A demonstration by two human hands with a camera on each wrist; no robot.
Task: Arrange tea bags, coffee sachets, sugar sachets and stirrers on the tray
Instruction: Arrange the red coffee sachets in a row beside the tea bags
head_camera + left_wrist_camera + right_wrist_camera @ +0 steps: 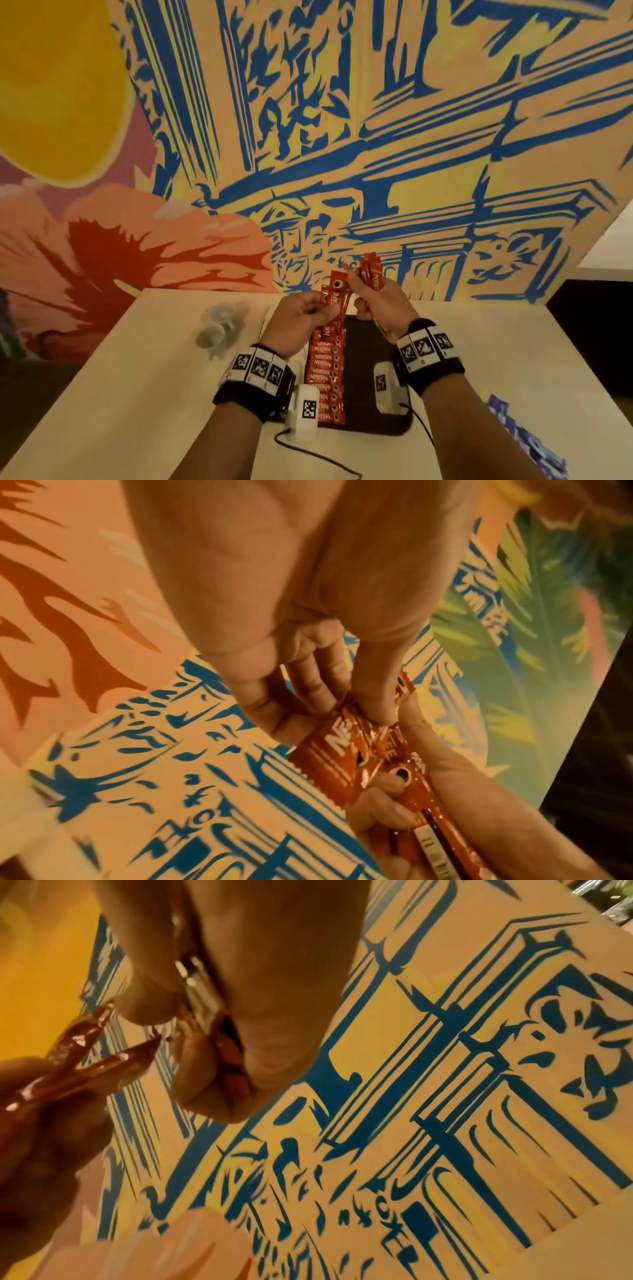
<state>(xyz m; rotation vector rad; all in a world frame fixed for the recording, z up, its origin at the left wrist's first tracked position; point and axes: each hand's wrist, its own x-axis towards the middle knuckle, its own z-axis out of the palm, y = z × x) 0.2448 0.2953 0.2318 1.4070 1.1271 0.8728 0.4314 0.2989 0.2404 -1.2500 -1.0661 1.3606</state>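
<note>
Both hands are clamped on red coffee sachets: left hand (303, 313) pinches one (334, 291), right hand (380, 301) grips a bundle (370, 270). Loosened fingers could scatter sachets beyond the black tray (363, 377).

Muralled café-like room (376, 137), pale table (137, 377)

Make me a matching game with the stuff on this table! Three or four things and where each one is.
Things:
1. strip of red coffee sachets
2. bunch of red sachets
3. clear cups
4. purple packets

Places:
A. right edge of the table
B. gripped in the right hand
C. left of the black tray
D. hanging from the left hand

Pairs: 1-D, 2-B, 3-C, 4-A
</note>
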